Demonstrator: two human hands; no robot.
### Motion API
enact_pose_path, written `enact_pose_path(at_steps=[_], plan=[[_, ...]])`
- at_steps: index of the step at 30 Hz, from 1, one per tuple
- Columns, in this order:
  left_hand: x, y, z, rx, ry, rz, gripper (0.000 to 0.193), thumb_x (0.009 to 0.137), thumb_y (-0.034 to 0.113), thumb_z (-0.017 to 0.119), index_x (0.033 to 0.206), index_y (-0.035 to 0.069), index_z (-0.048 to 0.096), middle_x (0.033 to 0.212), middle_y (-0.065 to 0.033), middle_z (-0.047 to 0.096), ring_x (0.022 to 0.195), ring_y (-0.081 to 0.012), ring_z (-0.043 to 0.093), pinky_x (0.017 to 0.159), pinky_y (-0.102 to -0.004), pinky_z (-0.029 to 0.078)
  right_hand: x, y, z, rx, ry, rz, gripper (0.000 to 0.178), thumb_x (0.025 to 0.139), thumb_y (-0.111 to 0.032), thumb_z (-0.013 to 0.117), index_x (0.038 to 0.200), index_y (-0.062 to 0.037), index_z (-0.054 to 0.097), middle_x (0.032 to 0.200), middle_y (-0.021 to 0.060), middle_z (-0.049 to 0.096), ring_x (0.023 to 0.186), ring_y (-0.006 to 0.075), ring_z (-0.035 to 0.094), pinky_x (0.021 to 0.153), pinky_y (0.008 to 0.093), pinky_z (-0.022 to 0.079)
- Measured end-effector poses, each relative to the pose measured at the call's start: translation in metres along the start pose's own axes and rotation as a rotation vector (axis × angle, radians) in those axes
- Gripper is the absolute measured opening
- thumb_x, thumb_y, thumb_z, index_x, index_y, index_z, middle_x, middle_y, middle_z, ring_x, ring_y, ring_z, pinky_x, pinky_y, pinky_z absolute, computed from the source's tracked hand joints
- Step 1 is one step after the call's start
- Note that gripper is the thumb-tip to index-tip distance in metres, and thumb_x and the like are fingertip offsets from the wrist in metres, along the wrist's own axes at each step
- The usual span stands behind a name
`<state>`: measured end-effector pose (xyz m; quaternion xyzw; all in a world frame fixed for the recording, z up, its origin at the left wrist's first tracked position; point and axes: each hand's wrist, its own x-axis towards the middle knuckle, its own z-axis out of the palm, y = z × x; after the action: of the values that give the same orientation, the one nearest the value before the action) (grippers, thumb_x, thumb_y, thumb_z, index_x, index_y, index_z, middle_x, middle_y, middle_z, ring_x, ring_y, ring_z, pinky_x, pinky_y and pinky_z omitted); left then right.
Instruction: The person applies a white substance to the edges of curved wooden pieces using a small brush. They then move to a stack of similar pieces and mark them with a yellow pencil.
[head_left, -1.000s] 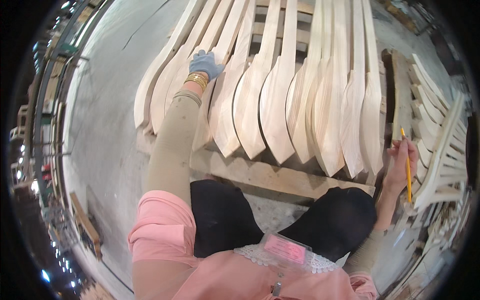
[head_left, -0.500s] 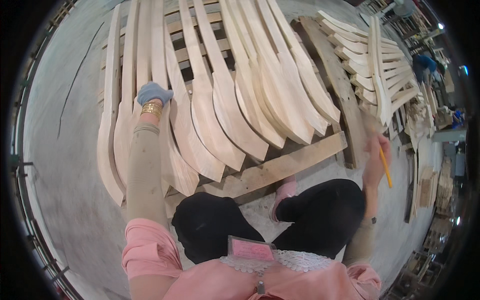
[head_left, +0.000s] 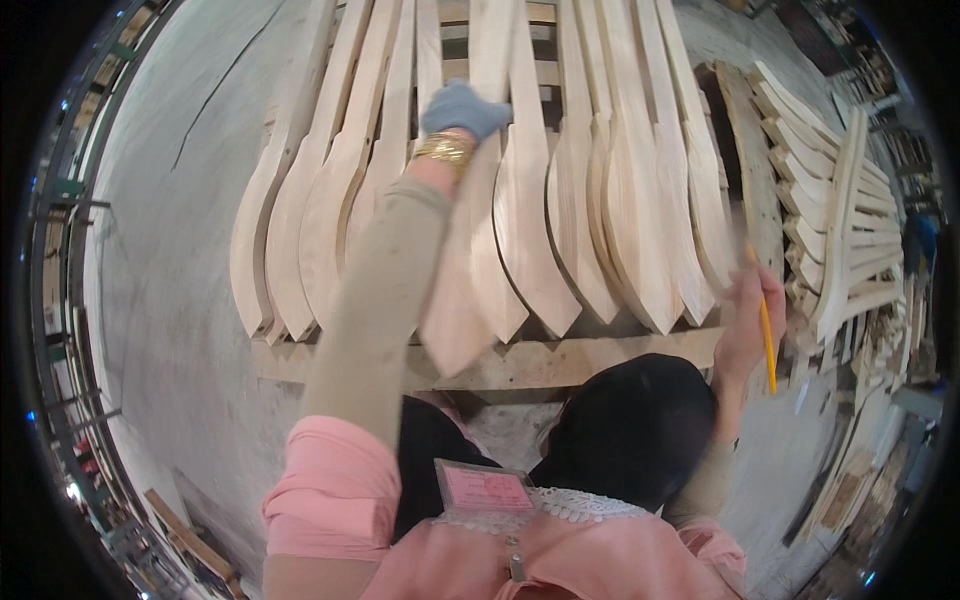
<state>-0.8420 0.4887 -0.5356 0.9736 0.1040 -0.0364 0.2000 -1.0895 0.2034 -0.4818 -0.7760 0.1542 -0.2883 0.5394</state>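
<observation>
My left hand (head_left: 464, 112), in a grey-blue glove, is closed round the narrow part of a pale curved wooden piece (head_left: 459, 325), shaped like a chair's back leg. Its pointed lower end, slightly blurred, juts nearer to me than its neighbours. Several similar curved pieces (head_left: 547, 250) lie side by side to its left and right. On the right, my bare right hand (head_left: 745, 312) is closed with a yellow pencil (head_left: 767, 335) in it, above the floor beside my knee. A smeared shape by its fingertips is too blurred to name.
A wooden pallet (head_left: 560, 360) lies under the row, its near board in front of my knees. To the right, more curved pieces (head_left: 805, 200) are stacked next to another pallet board (head_left: 755, 150). A metal rack (head_left: 70, 190) runs along the left edge.
My left hand has moved rightward along the row to another piece, whose end now sticks out toward me. The view has shifted left. My right hand still holds the pencil.
</observation>
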Motion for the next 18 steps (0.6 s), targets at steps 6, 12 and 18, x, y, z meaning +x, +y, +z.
enact_pose_path(at_steps=[6,12,18], plan=[[-0.019,0.052,0.038,0.015,-0.057,0.13,0.066,0.078,0.054,0.058,0.117,0.001,0.052,0.122,-0.0217,0.05,0.111,-0.0336,0.053,0.089,-0.0436,0.047,0.024,0.01,0.033,0.065,-0.151,-0.001,0.025,0.096,-0.017,0.046,0.107,0.0027,0.057,0.083,0.0089,0.062,0.069,0.0106,0.057,0.064,0.0238,0.049],[-0.024,-0.047,0.019,0.113,-0.061,0.37,0.06,0.08,0.045,0.058,0.125,0.005,0.048,0.125,-0.0214,0.048,0.114,-0.0367,0.049,0.097,-0.0403,0.041,0.081,0.024,0.119,0.214,-0.61,-0.114,0.042,0.101,-0.028,0.033,0.097,-0.0004,0.064,0.071,0.002,0.052,0.067,0.0089,0.05,0.062,0.0227,0.043],[-0.056,-0.137,0.049,0.48,-0.128,0.306,0.081,0.084,0.061,0.044,0.144,0.011,0.022,0.147,-0.0236,0.02,0.137,-0.0413,0.015,0.107,-0.058,0.013,0.085,0.028,0.268,0.332,-0.984,0.162,0.046,0.089,-0.045,0.053,0.09,-0.0015,0.069,0.076,0.0032,0.062,0.061,0.0073,0.052,0.055,0.0222,0.045]])
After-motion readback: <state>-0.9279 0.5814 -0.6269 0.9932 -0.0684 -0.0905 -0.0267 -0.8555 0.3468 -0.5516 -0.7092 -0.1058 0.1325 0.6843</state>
